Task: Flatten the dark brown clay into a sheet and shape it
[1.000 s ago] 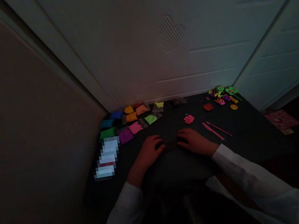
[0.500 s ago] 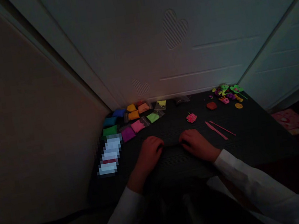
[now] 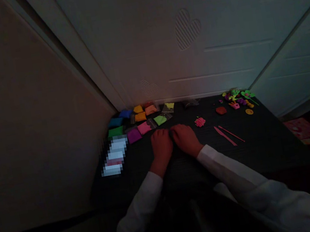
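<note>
My left hand point(image 3: 161, 146) and my right hand point(image 3: 186, 138) are side by side over the dark table point(image 3: 182, 171), knuckles up and fingers curled down. Only a narrow gap separates them. Whatever the fingers hold is hidden in the dim light against the black surface. A pink, bumpy clay piece point(image 3: 200, 122) lies just beyond my right hand. To the right of that hand rest a pink modelling knife point(image 3: 225, 136) and a thin pink stick point(image 3: 231, 133). A bag of light green clay point(image 3: 161, 120) is close behind my left hand.
Several colourful clay bags, among them a purple one point(image 3: 134, 135), line the back left. A bright screen point(image 3: 114, 156), blurred, lies at the left edge. A red lump point(image 3: 221, 110) and small clay figures point(image 3: 234, 99) sit at the back right, before a white panel point(image 3: 130, 37).
My hands have come together from a wider spacing and moved slightly toward the back of the table. The view has shifted a little; the clay pieces and tools lie as before.
</note>
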Demonstrator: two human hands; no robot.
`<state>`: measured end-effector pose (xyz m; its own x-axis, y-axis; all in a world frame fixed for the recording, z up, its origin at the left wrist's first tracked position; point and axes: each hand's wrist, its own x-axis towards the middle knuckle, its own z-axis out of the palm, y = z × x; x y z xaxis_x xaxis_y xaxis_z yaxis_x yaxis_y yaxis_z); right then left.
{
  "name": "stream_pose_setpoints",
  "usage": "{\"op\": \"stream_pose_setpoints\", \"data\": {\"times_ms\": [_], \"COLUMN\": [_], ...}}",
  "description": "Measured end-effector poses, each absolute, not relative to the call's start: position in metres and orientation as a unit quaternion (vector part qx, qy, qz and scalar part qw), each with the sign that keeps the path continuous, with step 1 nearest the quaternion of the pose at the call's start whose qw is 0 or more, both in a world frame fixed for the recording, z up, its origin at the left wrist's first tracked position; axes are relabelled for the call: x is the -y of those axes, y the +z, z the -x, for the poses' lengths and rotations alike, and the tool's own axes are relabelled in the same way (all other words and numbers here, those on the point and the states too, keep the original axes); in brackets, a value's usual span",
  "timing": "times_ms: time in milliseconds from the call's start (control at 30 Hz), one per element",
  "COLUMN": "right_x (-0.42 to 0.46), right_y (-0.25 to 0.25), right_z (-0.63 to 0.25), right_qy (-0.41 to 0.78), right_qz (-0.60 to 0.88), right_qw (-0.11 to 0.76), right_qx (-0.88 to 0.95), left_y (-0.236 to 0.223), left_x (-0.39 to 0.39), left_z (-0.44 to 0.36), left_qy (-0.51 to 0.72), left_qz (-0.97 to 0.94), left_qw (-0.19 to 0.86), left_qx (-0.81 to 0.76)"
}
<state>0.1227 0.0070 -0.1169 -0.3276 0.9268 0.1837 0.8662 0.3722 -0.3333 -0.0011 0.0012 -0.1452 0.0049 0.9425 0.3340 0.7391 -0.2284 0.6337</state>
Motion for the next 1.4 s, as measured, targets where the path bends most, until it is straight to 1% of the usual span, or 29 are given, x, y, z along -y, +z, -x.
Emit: {"op": "stream_pose_setpoints", "data": {"times_ms": [133,300,500,700,800,900,1067,1233,1400], "right_x": [-0.007,-0.004,-0.003,-0.004,-0.013,-0.024,-0.013,0.027,0.036], "right_y": [-0.13,-0.138,-0.141,-0.143,-0.144,-0.143,-0.133,-0.128,-0.127], "right_z": [-0.106,-0.108,-0.107,-0.108,-0.111,-0.121,-0.151,-0.169,-0.167], "right_qy": [0.064,0.05,0.059,0.087,0.113,0.15,0.199,0.197,0.2], "right_qz": [0.566,0.567,0.572,0.583,0.581,0.564,0.479,0.437,0.44], "right_qw": [0.135,0.113,0.113,0.134,0.149,0.16,0.148,0.133,0.144], "right_qx": [0.811,0.814,0.81,0.797,0.792,0.796,0.842,0.867,0.863], "left_y": [-0.16,-0.161,-0.16,-0.155,-0.153,-0.147,-0.126,-0.122,-0.127], "left_x": [0.002,0.005,0.006,0.009,0.002,-0.008,0.006,0.039,0.047], "left_z": [-0.008,-0.006,-0.008,-0.011,-0.008,0.006,0.044,0.058,0.056], "left_qy": [0.346,0.316,0.272,0.242,0.233,0.222,0.177,0.136,0.142], "left_qz": [-0.692,-0.701,-0.706,-0.701,-0.697,-0.702,-0.769,-0.801,-0.797], "left_qw": [0.114,0.097,0.085,0.089,0.103,0.138,0.208,0.221,0.233], "left_qx": [-0.624,-0.632,-0.648,-0.665,-0.67,-0.663,-0.578,-0.539,-0.538]}}
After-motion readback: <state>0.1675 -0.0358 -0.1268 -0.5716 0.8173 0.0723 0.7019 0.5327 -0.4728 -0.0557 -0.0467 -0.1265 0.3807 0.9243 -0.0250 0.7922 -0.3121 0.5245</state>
